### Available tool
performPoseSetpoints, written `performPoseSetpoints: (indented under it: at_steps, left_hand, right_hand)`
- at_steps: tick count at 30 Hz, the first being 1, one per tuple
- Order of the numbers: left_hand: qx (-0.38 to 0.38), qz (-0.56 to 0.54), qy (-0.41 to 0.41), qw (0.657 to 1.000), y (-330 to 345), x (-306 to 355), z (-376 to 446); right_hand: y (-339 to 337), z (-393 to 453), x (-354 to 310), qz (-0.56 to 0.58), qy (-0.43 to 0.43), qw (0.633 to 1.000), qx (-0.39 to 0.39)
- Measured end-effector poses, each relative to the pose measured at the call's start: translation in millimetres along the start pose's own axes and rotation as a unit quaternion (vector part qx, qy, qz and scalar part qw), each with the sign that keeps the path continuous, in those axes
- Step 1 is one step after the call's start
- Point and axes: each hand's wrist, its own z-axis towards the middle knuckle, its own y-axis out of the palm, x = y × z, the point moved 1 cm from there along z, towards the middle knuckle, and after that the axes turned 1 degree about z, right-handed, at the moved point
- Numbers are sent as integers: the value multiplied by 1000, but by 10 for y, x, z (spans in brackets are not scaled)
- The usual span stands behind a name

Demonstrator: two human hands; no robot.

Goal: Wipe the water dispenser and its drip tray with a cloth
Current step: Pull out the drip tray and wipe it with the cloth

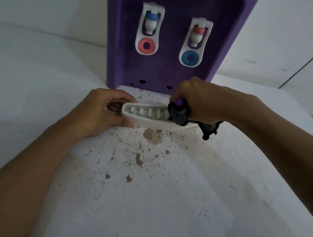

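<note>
White and stained, the tabletop (160, 191) spreads beneath both arms, with brown spots and specks thickest just nearer the person than the hands. Beyond the hands stands the purple water dispenser (171, 38), its two taps facing the person; the slot at its foot is bare, which suggests the tray was taken out so it could be cleaned from every side. That drip tray (147, 120) lies on the tabletop between the hands, just in front of the dispenser, its slotted top facing up. The left hand (104, 113) grips the tray's near end, fingers and thumb curled round the rim, seemingly to stop it sliding under the rubbing. The right hand (197, 102) is clenched round a dark cloth (181, 115), bunched tight and pressed onto the tray's far end, a loose tail hanging behind the wrist. Most slots look yet unwiped.
</note>
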Motion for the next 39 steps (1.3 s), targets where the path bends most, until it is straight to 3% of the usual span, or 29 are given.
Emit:
performPoseSetpoints:
  at_steps: [7, 15, 24, 32, 39]
  left_hand:
    - [-6, 1, 6, 1000, -12, -24, -13]
    - [-1, 6, 14, 1000, -10, -22, -12]
    - [1, 12, 20, 1000, -4, -31, 0]
    - [-4, 14, 25, 1000, -15, -16, -17]
    - [-4, 16, 23, 1000, -15, -28, -21]
  right_hand:
    - [54, -31, 23, 77, -6, 997, -7]
    - [-59, -143, 333, -26, 30, 999, -32]
    - [20, -205, 437, 129, 16, 991, -12]
    - [-92, -174, 457, 9, 13, 999, -35]
    - [44, -184, 418, 111, 1, 994, -12]
